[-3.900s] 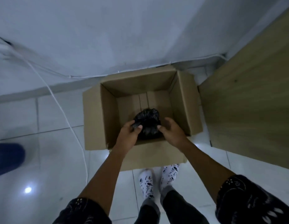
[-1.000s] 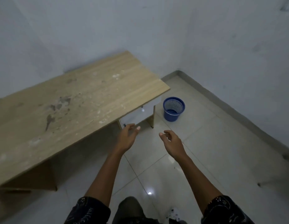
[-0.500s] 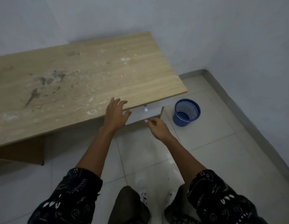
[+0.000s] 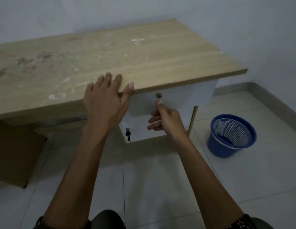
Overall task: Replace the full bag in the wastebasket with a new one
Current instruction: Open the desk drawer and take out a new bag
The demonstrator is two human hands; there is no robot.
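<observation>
Head view looks down on a wooden surface (image 4: 120, 53) with pale smears and grey stains, set against a white wall. At its front edge the left hand (image 4: 105, 100) lies flat with fingers spread wide, the palm on the wood and the thumb hooked over the edge, holding nothing. Below that edge sits a white drawer front (image 4: 182, 98) with a round lock (image 4: 158, 96); the right hand (image 4: 167, 119) reaches up to it with the index fingertip just under the lock, the other fingers loosely curled and nothing gripped. A lower white door (image 4: 139, 128) carries a second lock with a dark key (image 4: 128, 133) hanging in it. On the tiled floor (image 4: 160, 179), right of the cabinet and near the skirting, stands the blue mesh wastebasket (image 4: 231, 135), upright, apart from both hands, with no bag visible inside.
</observation>
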